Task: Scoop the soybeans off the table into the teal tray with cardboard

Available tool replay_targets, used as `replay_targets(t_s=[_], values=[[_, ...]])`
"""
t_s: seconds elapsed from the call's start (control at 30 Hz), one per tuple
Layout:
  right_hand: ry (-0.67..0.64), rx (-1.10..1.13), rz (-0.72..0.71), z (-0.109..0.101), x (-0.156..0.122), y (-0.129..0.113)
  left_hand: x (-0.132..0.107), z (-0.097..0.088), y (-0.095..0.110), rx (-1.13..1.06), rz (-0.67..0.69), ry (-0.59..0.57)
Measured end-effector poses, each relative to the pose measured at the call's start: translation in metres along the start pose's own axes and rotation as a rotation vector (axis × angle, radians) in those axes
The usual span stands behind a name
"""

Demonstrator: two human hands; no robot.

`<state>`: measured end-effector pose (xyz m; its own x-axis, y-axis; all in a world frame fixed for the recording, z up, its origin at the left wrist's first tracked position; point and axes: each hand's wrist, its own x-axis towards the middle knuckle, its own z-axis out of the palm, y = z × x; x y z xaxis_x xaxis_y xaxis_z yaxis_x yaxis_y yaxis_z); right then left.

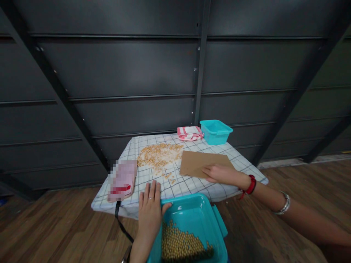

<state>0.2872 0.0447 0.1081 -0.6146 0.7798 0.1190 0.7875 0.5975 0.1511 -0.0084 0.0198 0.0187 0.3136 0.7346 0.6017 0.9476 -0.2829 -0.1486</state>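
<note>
Fingers of the left hand (150,213) lie nearly straight, pointing away over the table's front edge, with the thumb laid across the rim of the near teal container (189,213); whether they pinch that rim or only rest there, I cannot tell. The right hand (221,173) looks to have hold of a cardboard sheet (204,160), fingers flat over its top and thumb at the near edge — the sheet lies on the checked tablecloth (178,188), right of centre. The container sits in front of the table, with round yellowish beans (183,243) gathered along its near side. What bears it from below is hidden, so if the left hand let the rim slip, it could tip and spill onto the wooden floor (55,212). Left of the sheet is a spread of loose beans and pale bits (159,155), a few strays nearer the front; a quick push of the cardboard could send some rolling off the edge, or ruck the cloth and scatter them. Further left, a pink object (124,179), partly pixelated, lies close enough to catch strays — at the back, a folded striped cloth (189,133) and a smaller teal container (215,138) stand well apart from both hands
</note>
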Motion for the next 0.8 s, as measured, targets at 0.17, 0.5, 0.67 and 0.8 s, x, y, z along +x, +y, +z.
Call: replay_targets(t_s=[0.17,0.5,0.67,0.8], values=[[-0.021,-0.205,-0.035,-0.008,0.002,-0.012,0.001,-0.003,-0.002,-0.001,0.008,-0.016],[0.222,-0.427,0.163,-0.033,-0.003,0.023,0.001,-0.006,-0.003,0.027,0.004,-0.013],[0.27,-0.394,0.216,-0.031,0.003,0.04,-0.001,-0.004,-0.004,0.033,0.017,-0.029],[0.296,-0.356,0.253,-0.043,0.0,0.048,-0.002,-0.004,-0.004,0.057,0.022,-0.03]])
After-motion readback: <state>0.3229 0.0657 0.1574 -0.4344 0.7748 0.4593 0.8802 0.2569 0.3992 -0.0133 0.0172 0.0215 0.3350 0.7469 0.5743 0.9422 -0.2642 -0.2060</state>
